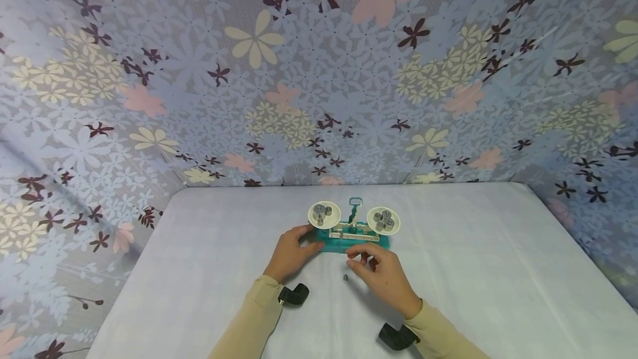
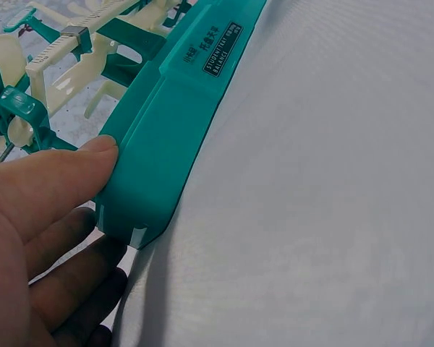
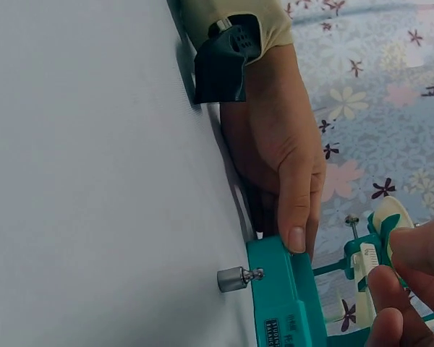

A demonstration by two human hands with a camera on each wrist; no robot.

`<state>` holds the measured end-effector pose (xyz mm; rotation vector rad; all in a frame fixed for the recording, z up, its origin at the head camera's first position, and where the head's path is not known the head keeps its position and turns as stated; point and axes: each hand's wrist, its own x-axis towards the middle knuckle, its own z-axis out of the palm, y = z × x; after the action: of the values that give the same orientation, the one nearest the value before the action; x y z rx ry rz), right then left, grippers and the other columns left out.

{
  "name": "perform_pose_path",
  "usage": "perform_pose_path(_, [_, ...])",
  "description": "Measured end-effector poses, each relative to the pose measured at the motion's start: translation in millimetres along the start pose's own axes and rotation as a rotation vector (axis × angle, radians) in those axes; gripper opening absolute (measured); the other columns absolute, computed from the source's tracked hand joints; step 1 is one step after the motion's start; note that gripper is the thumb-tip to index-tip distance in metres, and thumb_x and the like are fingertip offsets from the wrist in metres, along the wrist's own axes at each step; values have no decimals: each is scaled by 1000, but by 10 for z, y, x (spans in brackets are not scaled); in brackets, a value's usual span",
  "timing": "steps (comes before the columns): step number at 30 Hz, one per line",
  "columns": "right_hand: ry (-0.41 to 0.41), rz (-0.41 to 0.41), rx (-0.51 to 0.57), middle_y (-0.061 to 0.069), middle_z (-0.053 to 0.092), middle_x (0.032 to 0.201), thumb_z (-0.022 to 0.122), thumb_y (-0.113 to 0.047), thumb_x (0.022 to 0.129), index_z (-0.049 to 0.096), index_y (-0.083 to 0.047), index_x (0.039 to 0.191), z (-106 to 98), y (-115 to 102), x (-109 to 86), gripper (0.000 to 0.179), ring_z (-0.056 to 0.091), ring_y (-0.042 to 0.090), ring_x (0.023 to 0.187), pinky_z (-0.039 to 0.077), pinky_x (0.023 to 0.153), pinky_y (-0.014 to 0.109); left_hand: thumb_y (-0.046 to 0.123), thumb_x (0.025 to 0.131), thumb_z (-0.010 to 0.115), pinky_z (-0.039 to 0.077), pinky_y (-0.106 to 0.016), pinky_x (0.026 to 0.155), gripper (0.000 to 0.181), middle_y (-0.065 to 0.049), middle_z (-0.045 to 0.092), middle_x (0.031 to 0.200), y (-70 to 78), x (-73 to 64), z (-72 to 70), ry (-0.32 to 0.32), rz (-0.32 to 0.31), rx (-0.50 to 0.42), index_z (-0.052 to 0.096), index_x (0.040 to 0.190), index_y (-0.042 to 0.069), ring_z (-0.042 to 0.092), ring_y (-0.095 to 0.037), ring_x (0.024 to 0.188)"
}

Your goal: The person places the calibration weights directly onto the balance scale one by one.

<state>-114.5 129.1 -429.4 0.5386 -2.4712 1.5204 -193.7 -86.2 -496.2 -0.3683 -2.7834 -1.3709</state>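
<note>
A teal balance scale with two cream pans stands on the table. My left hand grips the left end of its base, thumb on top and fingers around the end, as the left wrist view shows. Metal weights sit in the left pan, and several more in the right pan. My right hand hovers in front of the scale, fingers loosely bent and thumb apart from the index finger, with nothing visible between them. A small knobbed metal weight stands on the table before the base.
A pale cloth covers the table. Behind it rises a flower-patterned backdrop. The scale's teal pointer post stands up between the pans. Dark cameras are strapped at both wrists.
</note>
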Motion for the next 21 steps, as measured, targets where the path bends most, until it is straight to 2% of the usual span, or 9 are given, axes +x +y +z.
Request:
perform_pose_path(10, [-31,24,18,6,66,88,68,-6,83,67,-16,95,26,84,-21,15,52,18,69,43,51,21,42,79,70,36,-42,105,55,-3,57,128,9,-5,-3,1,0,-19,59,125,15,48,-23,122])
perform_pose_path(21, [-56,108,54,2,64,84,68,-7,84,68,-15,93,42,138,-28,13,51,17,68,44,51,21,41,79,70,36,-41,105,54,-3,57,127,0,1,-4,-1,7,-12,59,125,14,48,-22,122])
